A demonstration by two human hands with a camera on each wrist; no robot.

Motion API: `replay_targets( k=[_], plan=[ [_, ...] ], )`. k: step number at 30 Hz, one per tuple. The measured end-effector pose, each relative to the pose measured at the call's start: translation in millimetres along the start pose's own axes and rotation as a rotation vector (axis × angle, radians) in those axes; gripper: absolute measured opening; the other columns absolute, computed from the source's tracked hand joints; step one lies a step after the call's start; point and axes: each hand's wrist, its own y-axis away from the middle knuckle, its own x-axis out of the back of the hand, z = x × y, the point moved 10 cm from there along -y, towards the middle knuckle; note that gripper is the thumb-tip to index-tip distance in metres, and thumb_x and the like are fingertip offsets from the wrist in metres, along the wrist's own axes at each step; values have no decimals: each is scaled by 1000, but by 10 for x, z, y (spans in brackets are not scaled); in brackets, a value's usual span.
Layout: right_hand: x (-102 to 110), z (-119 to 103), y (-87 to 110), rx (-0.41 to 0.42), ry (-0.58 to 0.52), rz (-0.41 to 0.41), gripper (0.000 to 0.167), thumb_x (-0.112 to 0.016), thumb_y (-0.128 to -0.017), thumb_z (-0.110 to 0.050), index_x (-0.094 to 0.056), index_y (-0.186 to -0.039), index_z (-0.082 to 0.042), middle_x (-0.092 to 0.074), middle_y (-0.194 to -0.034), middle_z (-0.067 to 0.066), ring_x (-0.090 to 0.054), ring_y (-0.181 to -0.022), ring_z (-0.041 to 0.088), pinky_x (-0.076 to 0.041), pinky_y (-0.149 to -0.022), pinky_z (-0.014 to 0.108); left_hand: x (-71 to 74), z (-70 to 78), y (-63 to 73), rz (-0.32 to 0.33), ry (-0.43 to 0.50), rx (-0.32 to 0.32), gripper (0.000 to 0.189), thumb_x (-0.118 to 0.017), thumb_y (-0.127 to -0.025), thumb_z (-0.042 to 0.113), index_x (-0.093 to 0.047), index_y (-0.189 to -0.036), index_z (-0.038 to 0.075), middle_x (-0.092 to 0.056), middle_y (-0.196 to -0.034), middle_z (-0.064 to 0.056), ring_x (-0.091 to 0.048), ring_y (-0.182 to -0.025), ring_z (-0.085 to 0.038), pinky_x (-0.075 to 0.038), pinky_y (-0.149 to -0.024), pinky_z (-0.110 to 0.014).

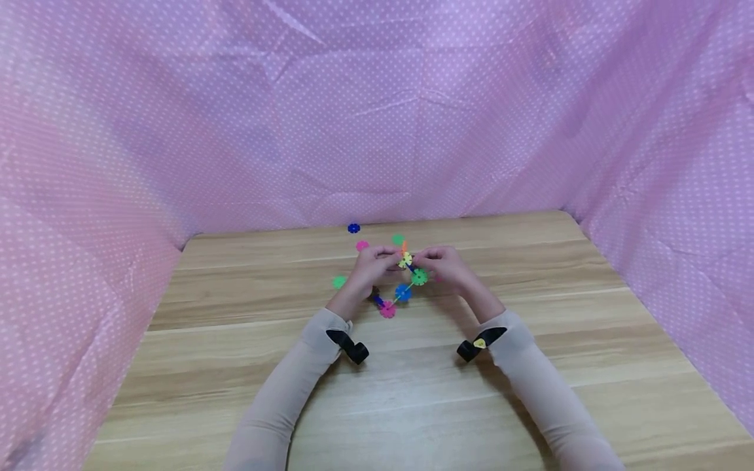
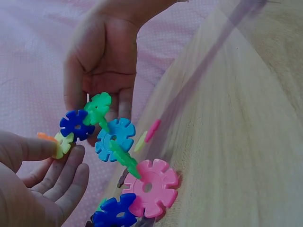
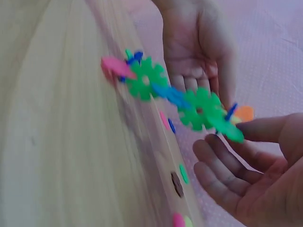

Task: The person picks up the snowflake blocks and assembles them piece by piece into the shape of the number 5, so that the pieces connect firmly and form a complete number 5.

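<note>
A chain of notched plastic snowflake discs hangs between the two hands, above the wooden table. My left hand (image 1: 372, 267) pinches the yellow disc (image 2: 63, 144) at the chain's upper end, where an orange disc (image 3: 245, 113) sticks out. Opposite it, my right hand (image 1: 449, 267) pinches the dark blue disc (image 2: 76, 125) joined to the yellow one, with a green disc (image 1: 419, 277) right by its fingertips. Farther down come a light blue disc (image 1: 403, 292), another green disc (image 3: 146, 79), a pink disc (image 1: 387, 309) and a dark blue disc (image 2: 115, 211) at the lower end.
Loose discs lie on the table (image 1: 424, 405) around the hands: dark blue (image 1: 353, 228) near the back edge, pink (image 1: 362, 246), green (image 1: 398, 239) behind the hands, and green (image 1: 339, 282) left of them. Brown disc (image 3: 177, 184) lies near the edge. Pink dotted cloth (image 1: 377, 118) surrounds the table.
</note>
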Motion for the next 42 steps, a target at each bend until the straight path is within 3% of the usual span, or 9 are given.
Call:
replay_targets(
  k=[4, 8, 12, 16, 22, 28, 33, 42],
  plan=[
    [112, -33, -28, 54, 95, -38, 30, -67, -99, -20, -70, -114, 6, -74, -106, 11, -65, -84, 11, -57, -81, 34, -16, -3, 2, -15, -8, 16, 22, -67, -99, 13, -71, -115, -1, -74, -110, -12, -73, -100, -33, -56, -100, -51],
    [246, -125, -56, 191, 248, -89, 23, -68, -97, -9, -70, -110, 8, -74, -104, 18, -66, -88, 13, -56, -80, 27, -25, -23, -7, -23, -14, 24, 22, -68, -98, 13, -72, -115, -1, -73, -108, -10, -72, -102, -34, -56, -100, -51],
    [280, -157, -53, 316, 382, -214, 20, -71, -91, 0, -70, -109, 10, -73, -103, 23, -68, -89, 17, -58, -82, 29, -37, -34, -2, -35, -7, 19, 22, -68, -98, 12, -71, -116, -2, -72, -106, -9, -72, -103, -34, -56, -101, -51],
    [292, -92, -61, 371, 415, -319, 23, -76, -86, 5, -70, -107, 10, -72, -101, 26, -70, -89, 27, -61, -84, 37, -63, -52, -4, -61, -2, 23, 21, -66, -98, 9, -70, -116, -3, -72, -104, -8, -72, -98, -28, -56, -101, -51],
    [325, 107, -142, 327, 458, -341, 31, -81, -85, -4, -70, -113, 3, -73, -101, 21, -68, -92, 27, -57, -79, 24, -132, -82, -1, -147, -54, 16, 23, -63, -99, 6, -68, -120, -3, -74, -108, -12, -72, -90, -19, -57, -99, -49],
    [312, 188, -175, 298, 483, -365, 33, -79, -86, -3, -71, -118, 0, -71, -98, 18, -64, -89, 25, -54, -77, 24, -200, -119, 5, -228, -124, 5, 29, -62, -100, 8, -66, -127, -3, -71, -120, -15, -70, -95, -17, -59, -96, -42],
    [268, 179, -194, 307, 527, -377, 32, -79, -87, -3, -72, -118, -2, -70, -95, 15, -61, -87, 20, -53, -76, 24, -184, -148, -1, -226, -161, 10, 26, -62, -100, 10, -68, -123, 0, -68, -127, -14, -69, -99, -18, -60, -93, -39],
    [223, 186, -194, 324, 582, -377, 25, -77, -86, 0, -73, -110, -2, -67, -89, 11, -57, -84, 18, -49, -74, 24, -192, -133, 9, -227, -159, 12, 29, -61, -101, 9, -66, -127, -1, -68, -124, -13, -68, -98, -16, -60, -94, -38]
  ],
)
